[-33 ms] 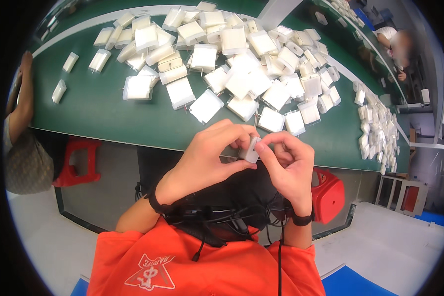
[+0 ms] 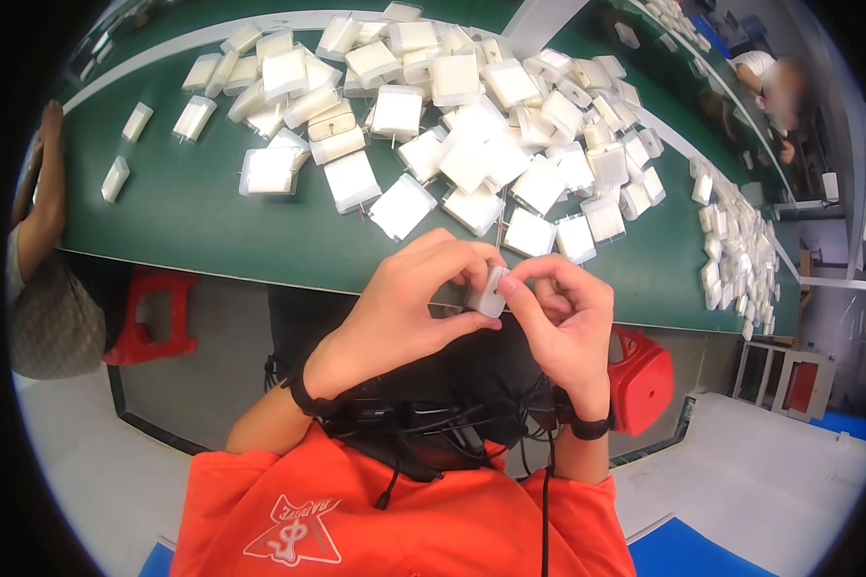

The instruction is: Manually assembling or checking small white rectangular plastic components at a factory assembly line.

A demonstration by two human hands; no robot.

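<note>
My left hand [image 2: 399,313] and my right hand [image 2: 566,322] meet just in front of the green table's near edge [image 2: 260,255]. Together they pinch one small white square block [image 2: 488,291] between thumbs and fingertips. Each wrist wears a dark band. Black cables hang below my hands over a dark lap, and my orange shirt [image 2: 404,519] fills the lower edge. A big heap of similar white blocks [image 2: 471,144] lies on the table just beyond my hands.
Two loose white blocks [image 2: 135,120] lie at the table's left. More white blocks [image 2: 736,260] run along the right side. Another person's arm [image 2: 43,192] rests at the left edge; another person [image 2: 775,82] sits far right. Red stools [image 2: 149,308] [image 2: 645,380] stand below.
</note>
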